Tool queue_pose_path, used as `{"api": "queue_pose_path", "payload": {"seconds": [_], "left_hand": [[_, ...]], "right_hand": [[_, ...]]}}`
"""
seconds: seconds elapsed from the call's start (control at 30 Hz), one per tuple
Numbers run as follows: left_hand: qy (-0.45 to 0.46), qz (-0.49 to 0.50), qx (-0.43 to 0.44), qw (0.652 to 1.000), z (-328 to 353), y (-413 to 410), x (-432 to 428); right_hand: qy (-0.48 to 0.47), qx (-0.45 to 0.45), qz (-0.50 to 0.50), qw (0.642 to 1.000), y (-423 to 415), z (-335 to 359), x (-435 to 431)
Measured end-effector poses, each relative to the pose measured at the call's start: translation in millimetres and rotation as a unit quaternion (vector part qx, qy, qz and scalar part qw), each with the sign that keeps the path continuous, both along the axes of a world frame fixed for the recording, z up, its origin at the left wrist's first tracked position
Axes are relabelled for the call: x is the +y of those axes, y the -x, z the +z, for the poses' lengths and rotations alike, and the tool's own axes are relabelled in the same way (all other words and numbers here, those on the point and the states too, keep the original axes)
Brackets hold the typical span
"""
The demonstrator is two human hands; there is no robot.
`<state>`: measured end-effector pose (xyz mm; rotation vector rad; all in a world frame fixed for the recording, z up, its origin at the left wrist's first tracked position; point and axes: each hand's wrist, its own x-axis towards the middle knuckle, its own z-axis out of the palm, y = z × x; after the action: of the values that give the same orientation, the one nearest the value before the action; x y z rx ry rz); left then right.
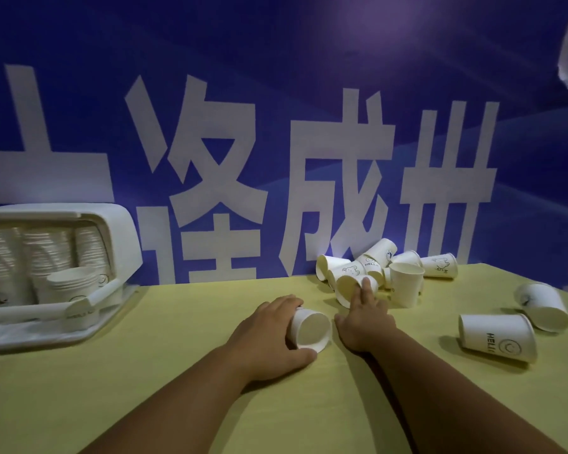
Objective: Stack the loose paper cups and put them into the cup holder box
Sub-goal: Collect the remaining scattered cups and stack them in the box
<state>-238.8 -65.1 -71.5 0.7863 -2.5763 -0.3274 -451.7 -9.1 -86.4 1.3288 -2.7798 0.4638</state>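
Note:
My left hand (269, 335) grips a white paper cup (310, 329) lying on its side on the table, its mouth facing me. My right hand (364, 312) reaches forward, fingertips touching a tipped cup (346, 288) at the near edge of a pile of loose cups (384, 263) by the wall. One cup (405, 283) in the pile stands upright. Two more cups lie on their sides at the right: a "HELLO" cup (495, 337) and another (543, 304). The white cup holder box (118, 237) sits at the left, open, with several cup stacks inside.
The yellow-green tablecloth (177, 371) covers the table. A blue banner with large white characters (276, 158) stands right behind the table's far edge. The box's tray edge (63, 335) juts toward me at the left.

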Motion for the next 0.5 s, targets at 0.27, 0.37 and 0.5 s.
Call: {"api": "queue_pose_path", "payload": {"seconds": [0.27, 0.37, 0.5], "left_hand": [[-0.019, 0.069, 0.066, 0.995, 15, -21, -2], [-0.043, 0.09, 0.129, 0.987, 26, -40, -11], [-0.072, 0.134, 0.184, 0.971, 40, -78, -23]], "right_hand": [[0.207, 0.027, 0.041, 0.977, -33, 22, 15], [0.293, -0.019, 0.08, 0.953, -62, 39, 10], [0.306, -0.051, 0.109, 0.944, -103, 50, -9]]}}
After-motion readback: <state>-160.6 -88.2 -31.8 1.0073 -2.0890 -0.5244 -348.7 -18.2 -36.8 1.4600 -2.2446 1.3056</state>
